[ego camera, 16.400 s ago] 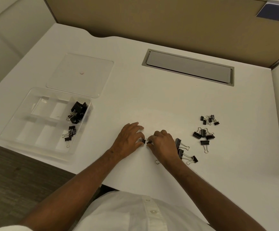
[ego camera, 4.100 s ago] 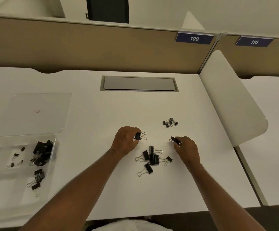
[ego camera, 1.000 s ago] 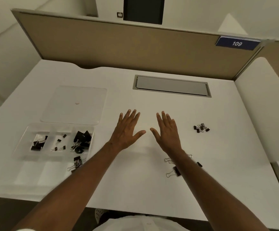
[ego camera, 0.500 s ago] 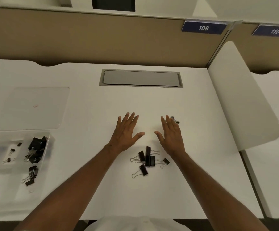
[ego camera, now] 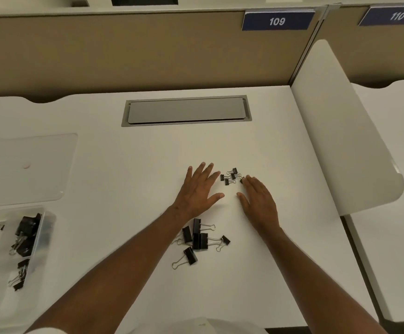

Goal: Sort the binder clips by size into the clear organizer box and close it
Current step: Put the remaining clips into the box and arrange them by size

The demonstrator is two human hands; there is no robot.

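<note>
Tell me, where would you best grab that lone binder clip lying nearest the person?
Probably by the black body of that binder clip, pinched across its two flat sides from above. Its wire handles splay toward the person and lie flat, so they are harder to catch.

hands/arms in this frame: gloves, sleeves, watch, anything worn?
Nothing worn: left hand and right hand are ungloved, no rings, watch or bands visible. Both forearms are uncovered to the frame edge. A white garment shows at the bottom.

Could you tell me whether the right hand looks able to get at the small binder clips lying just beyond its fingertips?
Probably yes: the right hand lies flat and empty, its fingertips touching the small binder clips, with nothing between them.
</note>
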